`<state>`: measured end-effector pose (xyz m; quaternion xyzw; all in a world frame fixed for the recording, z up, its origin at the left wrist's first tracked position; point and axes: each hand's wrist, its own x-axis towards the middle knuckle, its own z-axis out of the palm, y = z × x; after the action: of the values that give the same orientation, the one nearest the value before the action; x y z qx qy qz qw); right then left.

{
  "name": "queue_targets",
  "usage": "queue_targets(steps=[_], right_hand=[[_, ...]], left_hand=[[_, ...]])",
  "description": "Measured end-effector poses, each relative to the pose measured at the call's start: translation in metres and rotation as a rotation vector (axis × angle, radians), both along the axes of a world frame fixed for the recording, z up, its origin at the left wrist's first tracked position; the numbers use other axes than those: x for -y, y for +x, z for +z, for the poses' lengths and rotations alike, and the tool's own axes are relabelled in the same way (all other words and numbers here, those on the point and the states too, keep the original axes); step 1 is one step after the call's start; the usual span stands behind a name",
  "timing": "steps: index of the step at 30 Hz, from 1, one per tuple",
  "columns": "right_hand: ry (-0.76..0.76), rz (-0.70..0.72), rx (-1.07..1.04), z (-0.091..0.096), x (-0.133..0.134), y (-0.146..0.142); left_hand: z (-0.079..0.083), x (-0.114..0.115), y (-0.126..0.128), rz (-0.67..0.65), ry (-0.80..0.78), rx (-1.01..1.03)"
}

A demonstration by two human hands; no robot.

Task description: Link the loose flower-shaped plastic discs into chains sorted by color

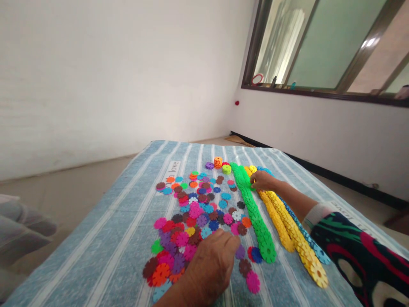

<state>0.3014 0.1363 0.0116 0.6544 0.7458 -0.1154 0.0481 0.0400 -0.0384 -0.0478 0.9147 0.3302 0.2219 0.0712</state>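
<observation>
Plastic snowflake discs [194,213], mixed colours, lay loose in a wide heap at centre of the bed cover [96,256].

Done, as judged: discs joined edge-to-edge into long strips right of the heap, running near to far. These were one green strip [255,213], approx. two yellow strips [281,217] and one blue strip [315,247] at far right. Two short stacks, orange [218,162] and lime [226,169], stood beyond the heap.

Left, as judged: the bulk of the loose discs was unjoined, prob. well over half.

Hands: left hand [212,262] lay palm down on the heap's near edge, fingers curled. Contents, if any, could not be told. Right hand [263,180] was at the far end of the strips, fingers bunched narrow where green met yellow. Grip vs. mere press could not be told.

Obscured: the blue strip was mostly under the right forearm and patterned sleeve [351,251]. The exact yellow strip count was unclear. Discs under the left palm were hidden.
</observation>
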Motion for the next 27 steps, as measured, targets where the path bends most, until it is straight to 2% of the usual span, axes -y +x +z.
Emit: queue_targets(steps=[10,15,21,27], right_hand=[[0.105,-0.015,0.035,0.001,0.003,0.009],[0.174,-0.012,0.028,0.007,0.005,0.004],[0.264,0.128,-0.041,0.013,0.019,-0.03],[0.22,0.398,-0.145,0.017,0.052,-0.09]], left_hand=[[0.007,0.001,0.0,-0.003,-0.034,-0.032],[0.008,0.002,0.001,0.007,-0.032,-0.039],[0.014,0.006,0.002,-0.02,-0.034,-0.095],[0.018,0.008,0.003,-0.038,-0.034,-0.131]])
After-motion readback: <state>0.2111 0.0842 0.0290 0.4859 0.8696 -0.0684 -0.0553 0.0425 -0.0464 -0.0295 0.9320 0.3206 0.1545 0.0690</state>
